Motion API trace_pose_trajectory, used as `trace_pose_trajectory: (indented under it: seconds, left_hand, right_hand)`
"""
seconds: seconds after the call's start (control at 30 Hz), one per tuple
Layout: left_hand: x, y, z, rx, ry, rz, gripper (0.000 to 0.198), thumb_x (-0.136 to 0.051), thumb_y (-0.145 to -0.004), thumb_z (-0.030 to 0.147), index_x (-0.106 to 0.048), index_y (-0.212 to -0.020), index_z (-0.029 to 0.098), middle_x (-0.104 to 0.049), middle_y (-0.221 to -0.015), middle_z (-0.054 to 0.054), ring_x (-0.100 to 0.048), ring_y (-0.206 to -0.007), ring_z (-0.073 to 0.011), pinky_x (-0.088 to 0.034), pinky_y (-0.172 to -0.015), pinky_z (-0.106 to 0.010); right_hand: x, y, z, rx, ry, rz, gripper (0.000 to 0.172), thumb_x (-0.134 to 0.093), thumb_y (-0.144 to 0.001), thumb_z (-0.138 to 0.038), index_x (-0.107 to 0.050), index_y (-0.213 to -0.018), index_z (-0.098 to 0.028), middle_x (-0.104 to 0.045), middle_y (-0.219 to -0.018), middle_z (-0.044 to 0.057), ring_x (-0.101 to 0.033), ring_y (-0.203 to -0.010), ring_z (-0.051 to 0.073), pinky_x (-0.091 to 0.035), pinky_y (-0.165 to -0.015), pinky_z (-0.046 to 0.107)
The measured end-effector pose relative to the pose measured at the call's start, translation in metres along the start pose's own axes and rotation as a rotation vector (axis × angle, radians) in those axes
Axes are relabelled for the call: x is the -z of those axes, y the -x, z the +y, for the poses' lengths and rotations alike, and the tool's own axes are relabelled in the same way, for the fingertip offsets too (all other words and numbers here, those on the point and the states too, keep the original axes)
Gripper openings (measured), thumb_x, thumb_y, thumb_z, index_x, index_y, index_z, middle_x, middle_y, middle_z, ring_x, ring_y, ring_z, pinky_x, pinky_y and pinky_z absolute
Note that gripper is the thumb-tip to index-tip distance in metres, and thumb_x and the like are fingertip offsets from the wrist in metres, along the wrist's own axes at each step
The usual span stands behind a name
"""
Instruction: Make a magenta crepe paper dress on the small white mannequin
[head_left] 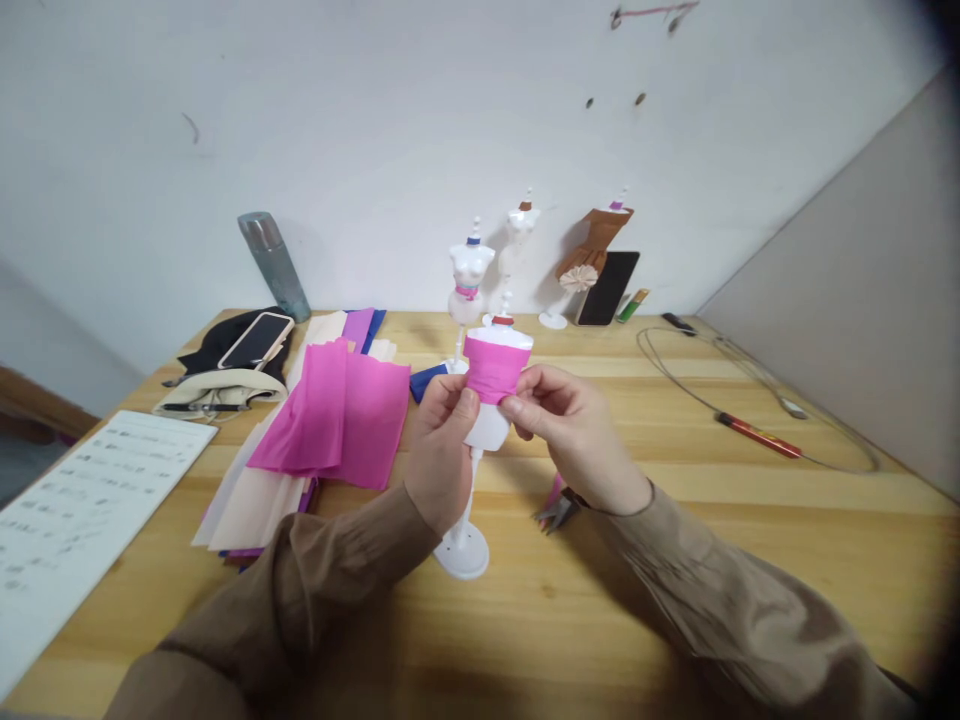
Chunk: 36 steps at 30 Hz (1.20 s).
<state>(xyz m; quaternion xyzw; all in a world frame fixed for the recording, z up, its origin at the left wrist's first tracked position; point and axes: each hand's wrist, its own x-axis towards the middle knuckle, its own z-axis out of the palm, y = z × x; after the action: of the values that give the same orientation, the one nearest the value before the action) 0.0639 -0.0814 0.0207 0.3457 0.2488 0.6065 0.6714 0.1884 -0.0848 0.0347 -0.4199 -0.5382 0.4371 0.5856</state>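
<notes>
A small white mannequin (487, 430) on a round-based stand is in the middle, tilted slightly, with a red band at its neck. Pink paper (496, 368) wraps its chest and waist. My left hand (444, 450) pinches the paper's lower edge at the mannequin's left side in view. On the opposite side, the thumb and fingers of my right hand (574, 425) close on the same pink wrap at the waist. Scissors (559, 512) lie partly hidden below my right wrist, beside a bit of pink.
Pink sheets (375, 420) top a paper stack at left, near a phone (256, 341), a bottle (276, 268) and a written sheet (97, 490). More mannequins (471, 265) stand behind. A red tool (761, 436) with a cable lies right on the wooden table (675, 620).
</notes>
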Motion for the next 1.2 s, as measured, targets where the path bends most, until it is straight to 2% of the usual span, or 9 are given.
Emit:
trace_pose_trajectory:
  seconds: [0.1, 0.3, 0.5, 0.67, 0.77, 0.93, 1.07, 1.2]
  left_hand:
    - [-0.001, 0.001, 0.001, 0.018, -0.004, 0.008, 0.029, -0.074, -0.074, 0.042, -0.059, -0.086, 0.020, -0.063, -0.079, 0.000, -0.057, -0.073, -0.0144, -0.040, -0.065, -0.027]
    - [-0.003, 0.004, 0.003, 0.043, -0.012, 0.069, 0.026, -0.074, -0.074, 0.037, -0.054, -0.076, 0.020, -0.054, -0.067, 0.003, -0.047, -0.061, -0.0105, -0.038, -0.060, -0.025]
    - [-0.006, 0.004, 0.015, 0.053, -0.096, 0.094, 0.018, -0.067, -0.079, 0.022, -0.052, -0.069, 0.019, -0.054, -0.065, 0.002, -0.046, -0.059, -0.0112, -0.037, -0.057, -0.026]
    - [-0.004, 0.003, 0.007, 0.070, -0.082, 0.126, 0.023, -0.071, -0.075, 0.027, -0.051, -0.067, 0.020, -0.052, -0.060, 0.005, -0.046, -0.052, -0.0097, -0.035, -0.054, -0.026]
    - [-0.004, 0.003, 0.002, 0.071, -0.037, 0.155, 0.031, -0.076, -0.069, 0.028, -0.047, -0.063, 0.020, -0.050, -0.056, 0.006, -0.049, -0.051, -0.0087, -0.037, -0.053, -0.024]
    - [-0.005, 0.004, 0.003, 0.055, -0.012, 0.102, 0.034, -0.081, -0.065, 0.035, -0.052, -0.066, 0.017, -0.057, -0.057, 0.005, -0.049, -0.050, -0.0070, -0.038, -0.052, -0.022]
    - [-0.001, 0.005, -0.001, 0.034, -0.001, 0.071, 0.038, -0.086, -0.060, 0.035, -0.053, -0.067, 0.017, -0.060, -0.065, 0.005, -0.053, -0.059, -0.0075, -0.041, -0.059, -0.022]
    - [0.002, 0.005, -0.004, 0.024, 0.000, 0.028, 0.039, -0.086, -0.062, 0.038, -0.054, -0.069, 0.017, -0.058, -0.067, 0.005, -0.053, -0.065, -0.0080, -0.042, -0.064, -0.023]
  right_hand:
    - [0.003, 0.000, 0.000, -0.011, -0.032, -0.017, 0.021, -0.073, -0.075, -0.036, -0.063, -0.072, -0.018, -0.053, -0.057, -0.004, -0.044, -0.051, 0.009, -0.034, -0.049, 0.024]
    - [-0.004, 0.001, -0.001, -0.015, -0.016, 0.056, 0.026, -0.077, -0.069, -0.034, -0.056, -0.064, -0.019, -0.049, -0.052, -0.006, -0.040, -0.047, 0.009, -0.031, -0.046, 0.023]
    - [-0.004, 0.002, -0.001, -0.004, -0.015, -0.018, 0.026, -0.074, -0.073, -0.039, -0.057, -0.070, -0.019, -0.051, -0.058, -0.004, -0.044, -0.052, 0.010, -0.036, -0.050, 0.026]
    - [-0.007, 0.003, 0.005, -0.002, 0.054, 0.045, 0.033, -0.074, -0.072, -0.038, -0.048, -0.064, -0.021, -0.046, -0.056, -0.005, -0.039, -0.052, 0.010, -0.033, -0.048, 0.025]
    - [-0.008, 0.003, 0.011, -0.030, 0.029, 0.053, 0.032, -0.075, -0.071, -0.037, -0.049, -0.064, -0.020, -0.045, -0.057, -0.005, -0.038, -0.052, 0.010, -0.032, -0.048, 0.025]
    - [-0.007, 0.005, 0.012, 0.030, 0.049, 0.012, 0.028, -0.069, -0.077, -0.040, -0.051, -0.070, -0.020, -0.047, -0.065, -0.003, -0.040, -0.057, 0.012, -0.034, -0.050, 0.026]
    - [-0.009, 0.006, 0.010, 0.081, 0.134, 0.102, 0.029, -0.069, -0.076, -0.036, -0.046, -0.067, -0.021, -0.043, -0.063, -0.005, -0.038, -0.058, 0.011, -0.033, -0.053, 0.026]
    - [-0.011, 0.007, 0.007, 0.179, 0.189, 0.173, 0.029, -0.070, -0.073, -0.029, -0.044, -0.064, -0.022, -0.039, -0.061, -0.006, -0.037, -0.056, 0.010, -0.032, -0.052, 0.025]
